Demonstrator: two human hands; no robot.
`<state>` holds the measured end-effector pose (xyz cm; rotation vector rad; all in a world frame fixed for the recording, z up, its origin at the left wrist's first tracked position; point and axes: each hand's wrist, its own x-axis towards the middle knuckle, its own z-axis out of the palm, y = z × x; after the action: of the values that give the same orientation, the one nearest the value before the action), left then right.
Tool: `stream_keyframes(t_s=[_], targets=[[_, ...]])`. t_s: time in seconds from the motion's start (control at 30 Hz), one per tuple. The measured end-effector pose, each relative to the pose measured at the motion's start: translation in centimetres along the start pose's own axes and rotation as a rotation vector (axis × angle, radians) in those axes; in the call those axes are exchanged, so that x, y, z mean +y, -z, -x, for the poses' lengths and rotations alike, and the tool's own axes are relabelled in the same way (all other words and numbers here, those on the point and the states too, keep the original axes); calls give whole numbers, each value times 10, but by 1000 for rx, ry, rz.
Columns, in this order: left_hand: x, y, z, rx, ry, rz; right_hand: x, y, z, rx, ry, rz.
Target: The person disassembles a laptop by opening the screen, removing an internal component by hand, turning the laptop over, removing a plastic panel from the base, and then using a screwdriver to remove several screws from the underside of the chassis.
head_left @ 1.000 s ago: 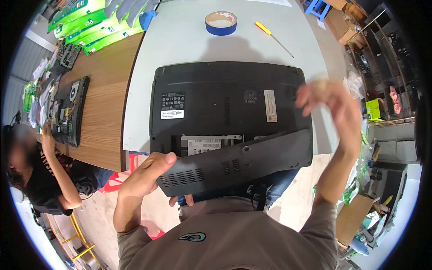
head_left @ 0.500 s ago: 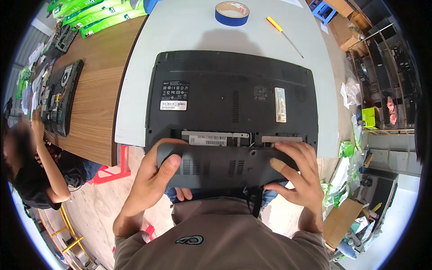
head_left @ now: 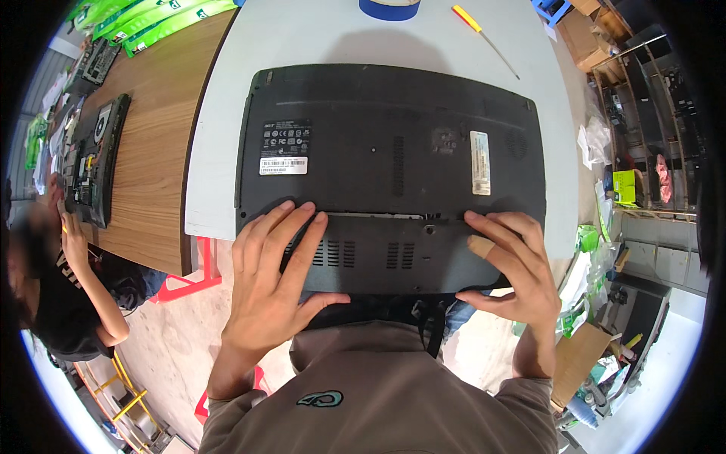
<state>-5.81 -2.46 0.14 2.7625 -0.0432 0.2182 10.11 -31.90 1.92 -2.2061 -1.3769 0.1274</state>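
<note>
A black laptop [head_left: 348,170] lies bottom side up at the near edge of the white table, with labels and vent slots on its underside. A dark vented cover panel [head_left: 370,256] lies almost flush over its near part; a narrow gap along the panel's far edge shows a pale strip. My left hand [head_left: 272,268] spans the panel's left end, fingers pressed on top at the far edge, thumb along the near edge. At the right end my right hand [head_left: 518,265] grips it the same way. One right finger wears a tan bandage.
Beyond the laptop are a roll of blue tape [head_left: 389,9] and a yellow-handled screwdriver [head_left: 485,39]. On the wooden table [head_left: 162,144] to the left, another person works at an opened laptop [head_left: 98,166]. A metal shelf [head_left: 643,113] and a cardboard box [head_left: 582,363] stand right.
The cover panel has gone from tilted up to nearly flat, hiding most of the bay. My left hand has shifted from holding its left edge to laying its fingers on top.
</note>
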Motion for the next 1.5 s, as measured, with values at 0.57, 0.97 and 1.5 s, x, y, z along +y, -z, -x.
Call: stream_keyframes(t_s=[0.57,0.97,1.5], targets=[[-8,-3,3,40,22,14,0,-7,7,93,-59,85],[0,-4,1,57,72,61,1,-5,13,80,-109,85],[-7,-5,2,90,-8,101,11,-13,21,215,84,-89]])
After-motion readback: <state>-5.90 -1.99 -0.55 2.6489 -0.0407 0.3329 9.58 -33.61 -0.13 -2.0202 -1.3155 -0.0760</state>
